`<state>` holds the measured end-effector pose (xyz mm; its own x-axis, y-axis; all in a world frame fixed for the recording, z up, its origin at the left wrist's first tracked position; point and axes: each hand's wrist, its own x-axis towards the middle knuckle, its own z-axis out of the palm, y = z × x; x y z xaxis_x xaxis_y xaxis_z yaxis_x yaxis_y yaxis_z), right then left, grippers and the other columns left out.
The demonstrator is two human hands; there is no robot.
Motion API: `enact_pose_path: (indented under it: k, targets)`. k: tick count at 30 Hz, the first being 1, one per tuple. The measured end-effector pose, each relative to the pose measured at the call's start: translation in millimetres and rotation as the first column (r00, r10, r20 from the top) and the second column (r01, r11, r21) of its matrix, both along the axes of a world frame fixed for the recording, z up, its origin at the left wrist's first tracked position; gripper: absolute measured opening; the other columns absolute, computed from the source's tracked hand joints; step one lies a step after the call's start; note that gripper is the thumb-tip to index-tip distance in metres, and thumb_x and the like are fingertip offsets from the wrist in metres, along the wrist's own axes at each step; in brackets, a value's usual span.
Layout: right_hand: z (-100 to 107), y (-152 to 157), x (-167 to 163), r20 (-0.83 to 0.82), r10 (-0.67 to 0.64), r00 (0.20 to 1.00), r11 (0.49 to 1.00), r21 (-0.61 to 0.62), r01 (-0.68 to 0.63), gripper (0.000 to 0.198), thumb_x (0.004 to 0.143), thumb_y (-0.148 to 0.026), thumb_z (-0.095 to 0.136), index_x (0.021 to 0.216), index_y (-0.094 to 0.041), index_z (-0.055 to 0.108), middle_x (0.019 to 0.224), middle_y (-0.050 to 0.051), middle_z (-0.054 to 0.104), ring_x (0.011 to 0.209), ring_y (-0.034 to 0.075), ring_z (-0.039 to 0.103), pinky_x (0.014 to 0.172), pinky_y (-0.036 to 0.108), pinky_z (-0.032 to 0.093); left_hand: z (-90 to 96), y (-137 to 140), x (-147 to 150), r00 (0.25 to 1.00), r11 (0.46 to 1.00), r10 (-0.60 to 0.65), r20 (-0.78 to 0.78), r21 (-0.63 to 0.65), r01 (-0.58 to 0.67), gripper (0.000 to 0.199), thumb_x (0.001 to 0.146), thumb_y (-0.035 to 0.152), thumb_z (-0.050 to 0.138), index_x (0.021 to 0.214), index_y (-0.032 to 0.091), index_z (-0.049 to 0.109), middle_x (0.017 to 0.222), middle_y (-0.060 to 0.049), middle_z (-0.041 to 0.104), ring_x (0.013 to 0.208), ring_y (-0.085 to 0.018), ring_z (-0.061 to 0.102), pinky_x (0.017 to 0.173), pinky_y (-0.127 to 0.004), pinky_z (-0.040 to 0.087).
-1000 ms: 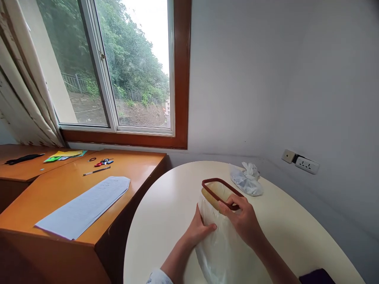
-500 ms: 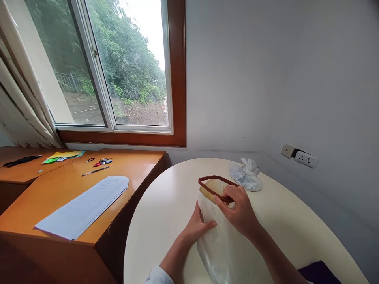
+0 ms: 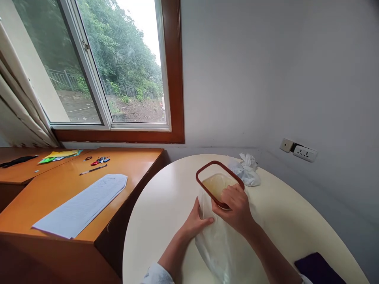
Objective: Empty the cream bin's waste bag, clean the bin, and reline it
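Note:
My right hand (image 3: 237,207) is closed on the near right part of a brown rounded rectangular frame (image 3: 204,189), which looks like a container lid's rim. Whether a clear pane fills it, I cannot tell. The frame is tilted above the mouth of a translucent white plastic bag (image 3: 217,244). Something pale yellow (image 3: 217,183) shows through the frame, at the bag's opening. My left hand (image 3: 197,223) grips the bag's left side, thumb in front and the other fingers partly hidden behind it. The bag hangs down toward the near edge of view.
A knotted white plastic bag (image 3: 247,171) lies on the round cream table (image 3: 160,205). A dark purple item (image 3: 319,268) is at its right. On the wooden desk (image 3: 139,161) are papers (image 3: 85,207), a pen (image 3: 93,170) and keys (image 3: 100,160). Wall sockets (image 3: 304,153) are at right.
The brown frame has tipped up, so its opening faces me more. My right hand has turned with it. My left hand keeps its hold on the bag, and the view has shifted slightly.

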<state>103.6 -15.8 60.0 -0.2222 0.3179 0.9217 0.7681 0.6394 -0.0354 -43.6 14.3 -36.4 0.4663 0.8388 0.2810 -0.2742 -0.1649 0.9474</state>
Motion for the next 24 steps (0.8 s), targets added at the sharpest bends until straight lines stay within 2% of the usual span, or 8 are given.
enact_pose_path:
  k: [3, 7, 13, 16, 19, 22, 24]
  targets:
    - [1, 1, 1, -0.043, 0.038, 0.998, 0.999, -0.025, -0.039, 0.037, 0.07, -0.014, 0.058, 0.056, -0.021, 0.024, 0.051, -0.007, 0.025, 0.052, 0.009, 0.026, 0.055, 0.026, 0.027, -2.2, 1, 0, 1.0, 1.0, 0.002, -0.009, 0.013, -0.001, 0.078, 0.064, 0.041, 0.073, 0.128, 0.02, 0.035, 0.123, -0.012, 0.049, 0.112, -0.029, 0.047, 0.096, -0.043, 0.037]
    - [5, 0, 7, -0.241, 0.073, 0.968, 0.992, -0.082, -0.095, 0.038, 0.071, -0.012, 0.057, 0.057, -0.021, 0.023, 0.053, -0.007, 0.024, 0.051, 0.008, 0.024, 0.051, 0.025, 0.026, -4.9, 2, 0, 1.0, 1.0, -0.014, 0.013, 0.006, 0.014, 0.083, 0.064, 0.041, 0.073, 0.132, 0.021, 0.03, 0.127, -0.012, 0.045, 0.116, -0.029, 0.043, 0.097, -0.042, 0.037]
    - [25, -2, 18, -0.581, 0.011, 0.814, 0.983, -0.143, -0.115, 0.042, 0.073, -0.016, 0.058, 0.054, -0.02, 0.021, 0.051, -0.008, 0.02, 0.046, 0.006, 0.02, 0.044, 0.023, 0.02, -5.1, 2, -2, 0.999, 0.999, -0.038, -0.008, -0.028, 0.038, 0.083, 0.066, 0.041, 0.071, 0.134, 0.023, 0.026, 0.13, -0.013, 0.043, 0.116, -0.03, 0.043, 0.093, -0.041, 0.04]
    - [39, 0, 23, -0.731, 0.006, 0.682, 0.974, -0.149, -0.168, 0.042, 0.076, -0.02, 0.057, 0.052, -0.02, 0.022, 0.05, -0.007, 0.02, 0.047, 0.006, 0.019, 0.044, 0.024, 0.018, -4.6, 2, -3, 0.999, 0.998, -0.047, -0.004, -0.032, 0.047, 0.082, 0.067, 0.043, 0.07, 0.133, 0.024, 0.026, 0.13, -0.013, 0.043, 0.115, -0.029, 0.044, 0.093, -0.041, 0.041]
    - [52, 6, 30, -0.876, 0.092, 0.473, 0.938, -0.083, -0.336, 0.043, 0.077, -0.027, 0.056, 0.05, -0.019, 0.024, 0.05, -0.007, 0.021, 0.048, 0.007, 0.022, 0.045, 0.024, 0.021, -4.3, 3, -3, 0.999, 0.999, -0.029, -0.028, -0.024, 0.029, 0.082, 0.067, 0.045, 0.07, 0.133, 0.023, 0.027, 0.129, -0.012, 0.043, 0.117, -0.03, 0.042, 0.094, -0.041, 0.039]
    - [60, 13, 38, -0.951, 0.179, 0.251, 0.836, 0.013, -0.549, 0.045, 0.078, -0.029, 0.055, 0.05, -0.019, 0.023, 0.048, -0.008, 0.019, 0.046, 0.006, 0.022, 0.046, 0.024, 0.023, -3.3, 4, -3, 0.999, 1.0, -0.003, -0.04, -0.012, 0.002, 0.083, 0.066, 0.046, 0.07, 0.133, 0.023, 0.027, 0.129, -0.012, 0.043, 0.118, -0.029, 0.041, 0.096, -0.04, 0.037]
    - [62, 17, 42, -0.977, 0.172, 0.124, 0.761, 0.052, -0.646, 0.046, 0.078, -0.029, 0.056, 0.05, -0.018, 0.021, 0.047, -0.009, 0.016, 0.044, 0.006, 0.019, 0.045, 0.024, 0.023, -1.8, 4, -2, 1.0, 1.0, -0.006, -0.019, -0.01, 0.005, 0.083, 0.066, 0.048, 0.069, 0.133, 0.024, 0.027, 0.129, -0.012, 0.042, 0.117, -0.029, 0.041, 0.095, -0.04, 0.037]
